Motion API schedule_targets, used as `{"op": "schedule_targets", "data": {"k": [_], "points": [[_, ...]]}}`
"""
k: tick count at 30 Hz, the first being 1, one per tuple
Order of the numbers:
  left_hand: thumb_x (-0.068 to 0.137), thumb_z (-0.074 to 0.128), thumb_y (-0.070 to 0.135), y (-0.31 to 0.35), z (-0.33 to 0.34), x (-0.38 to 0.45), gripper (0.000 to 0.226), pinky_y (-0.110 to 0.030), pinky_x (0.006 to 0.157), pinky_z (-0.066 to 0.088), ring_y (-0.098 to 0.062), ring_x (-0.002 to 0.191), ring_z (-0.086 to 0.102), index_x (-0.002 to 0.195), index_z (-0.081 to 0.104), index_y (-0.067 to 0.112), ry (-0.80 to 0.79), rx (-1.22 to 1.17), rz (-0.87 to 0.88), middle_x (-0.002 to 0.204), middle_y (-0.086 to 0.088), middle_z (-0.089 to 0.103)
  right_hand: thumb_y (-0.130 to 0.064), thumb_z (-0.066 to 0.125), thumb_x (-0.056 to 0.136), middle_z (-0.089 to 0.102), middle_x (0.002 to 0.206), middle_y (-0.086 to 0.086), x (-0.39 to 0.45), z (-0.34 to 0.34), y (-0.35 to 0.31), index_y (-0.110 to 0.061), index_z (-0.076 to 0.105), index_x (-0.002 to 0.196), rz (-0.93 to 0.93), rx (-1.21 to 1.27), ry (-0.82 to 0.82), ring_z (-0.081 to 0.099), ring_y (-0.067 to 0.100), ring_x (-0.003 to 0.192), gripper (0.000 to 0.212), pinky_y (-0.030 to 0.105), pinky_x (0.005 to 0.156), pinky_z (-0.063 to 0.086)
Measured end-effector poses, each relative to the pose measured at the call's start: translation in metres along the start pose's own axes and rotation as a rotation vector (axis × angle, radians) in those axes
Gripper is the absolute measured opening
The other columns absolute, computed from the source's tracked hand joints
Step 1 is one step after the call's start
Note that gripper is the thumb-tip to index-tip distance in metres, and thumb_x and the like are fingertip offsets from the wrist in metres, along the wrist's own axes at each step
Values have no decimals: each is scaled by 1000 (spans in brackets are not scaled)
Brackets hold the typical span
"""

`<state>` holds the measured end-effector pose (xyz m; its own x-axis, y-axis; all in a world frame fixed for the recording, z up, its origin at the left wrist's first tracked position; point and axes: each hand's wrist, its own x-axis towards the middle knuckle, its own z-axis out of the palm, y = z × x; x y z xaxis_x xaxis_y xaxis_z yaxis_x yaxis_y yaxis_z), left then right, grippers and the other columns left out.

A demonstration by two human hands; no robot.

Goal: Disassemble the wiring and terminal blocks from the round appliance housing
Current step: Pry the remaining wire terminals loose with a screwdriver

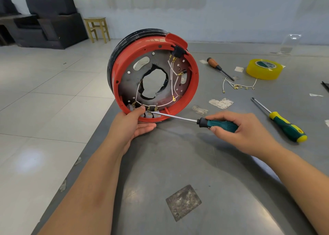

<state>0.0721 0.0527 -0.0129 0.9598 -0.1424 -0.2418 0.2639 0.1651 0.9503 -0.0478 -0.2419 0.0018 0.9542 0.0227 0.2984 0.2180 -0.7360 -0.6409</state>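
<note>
The round appliance housing (193, 79), red-rimmed with a black outer band, stands on edge on the grey table, its open side facing me. White wires (175, 87) with brass lugs run across its metal plate to grey terminal blocks (148, 114) at the bottom rim. My left hand (132, 123) grips that bottom rim, thumb inside next to the blocks. My right hand (240, 131) grips a teal-handled screwdriver (219, 124) whose tip touches a terminal block. A black connector (176, 52) sits at the top rim.
On the table to the right lie a loose wire harness (236, 86), a wooden-handled screwdriver (219, 68), a green-and-yellow screwdriver (284, 124), a yellow tape roll (264, 69) and paper scraps (220, 103). The table's left edge runs just left of my left arm. Armchairs and a stool stand beyond.
</note>
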Motion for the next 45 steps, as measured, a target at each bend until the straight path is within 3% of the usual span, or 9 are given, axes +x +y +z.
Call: {"op": "schedule_targets", "data": {"k": [7, 10, 15, 20, 23, 27, 30, 37, 45], "points": [[104, 64, 24, 0, 0, 2, 25, -30, 62, 64, -35, 84, 80, 119, 64, 5, 36, -27, -25, 95, -18, 80, -22, 73, 90, 67, 103, -28, -5, 7, -7, -35, 71, 120, -116, -159, 34, 62, -5, 92, 33, 6, 77, 44], [104, 65, 23, -1, -1, 3, 26, -31, 63, 64, -35, 85, 80, 122, 63, 5, 45, -46, -29, 95, -18, 80, -20, 74, 90, 67, 104, -21, -8, 8, -8, -30, 70, 123, -169, -227, 38, 60, -1, 88, 35, 5, 79, 43], [103, 66, 22, 0, 0, 5, 25, -33, 63, 65, -36, 84, 79, 120, 63, 3, 83, -97, -22, 94, -20, 80, -25, 70, 94, 73, 106, -10, -12, 19, -15, -23, 69, 126, -239, -297, 70, 67, 9, 87, 32, 24, 77, 54], [104, 64, 21, -1, -2, 7, 24, -34, 65, 65, -37, 84, 79, 118, 63, 2, 91, -120, -14, 92, -21, 79, -41, 54, 98, 72, 96, -9, -28, 39, -29, -32, 59, 131, -130, -254, 33, 65, 14, 76, 34, 33, 70, 54], [103, 65, 21, -2, 0, 7, 23, -34, 64, 65, -36, 83, 79, 117, 64, 2, 118, -125, -11, 91, -20, 79, -39, 57, 100, 71, 101, -13, -34, 49, -35, -34, 55, 136, -90, -277, 17, 61, 8, 80, 36, 25, 70, 49], [103, 65, 21, -1, 3, 6, 24, -33, 63, 65, -35, 81, 80, 118, 64, 2, 146, -137, -8, 92, -20, 79, -42, 51, 101, 70, 111, -8, -39, 57, -47, -31, 52, 145, -42, -310, -10, 66, 16, 95, 46, 33, 81, 53], [103, 65, 20, -2, 7, 5, 25, -33, 64, 65, -35, 82, 80, 120, 64, 2, 154, -173, -12, 93, -21, 79, -47, 43, 101, 68, 105, -8, -42, 60, -53, -31, 48, 149, -25, -333, -36, 64, 16, 90, 50, 34, 79, 52], [104, 64, 19, -5, 16, 2, 28, -32, 66, 64, -35, 85, 80, 124, 62, 0, 122, -319, -21, 96, -20, 79, -42, 48, 101, 64, 92, -7, -39, 62, -59, -29, 49, 149, 9, -324, -17, 58, 16, 75, 49, 32, 70, 47], [102, 66, 16, -2, 7, 3, 27, -34, 67, 64, -36, 90, 79, 123, 64, -2, 66, -306, -59, 102, -23, 78, -46, 50, 85, 67, 77, -17, -34, 38, -49, -45, 66, 129, 124, -212, 48, 57, -4, 74, 47, 11, 57, 41]]}}
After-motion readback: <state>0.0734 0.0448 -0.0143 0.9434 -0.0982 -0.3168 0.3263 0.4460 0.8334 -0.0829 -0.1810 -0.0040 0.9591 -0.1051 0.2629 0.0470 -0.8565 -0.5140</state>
